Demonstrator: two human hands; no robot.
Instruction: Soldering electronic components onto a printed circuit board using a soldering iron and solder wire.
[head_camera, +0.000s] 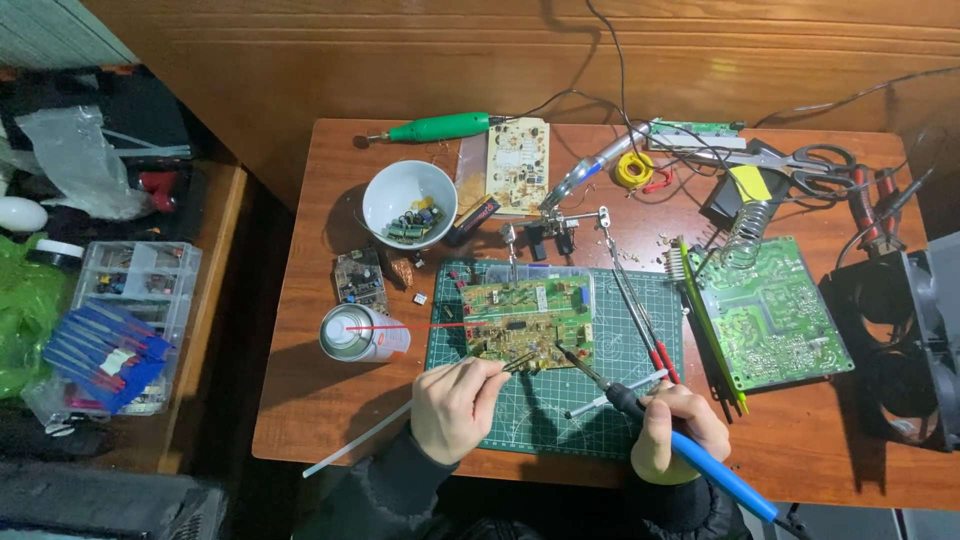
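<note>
Fingers of my right hand (678, 425) are wrapped round the blue soldering iron (700, 455), tip at the circuit board (527, 322); my left hand (455, 405) pinches what look like tweezers (518, 363). The board sits on the green mat (600, 400). I judge it light, stiff and fragile, best held by its edges. Beyond stands a white bowl (405, 190).

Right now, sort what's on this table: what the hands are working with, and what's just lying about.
In use: circuit board, soldering iron in right hand, tweezers in left hand, cutting mat.

Lying about: white bowl, spray can, scissors, green rotary tool.
</note>
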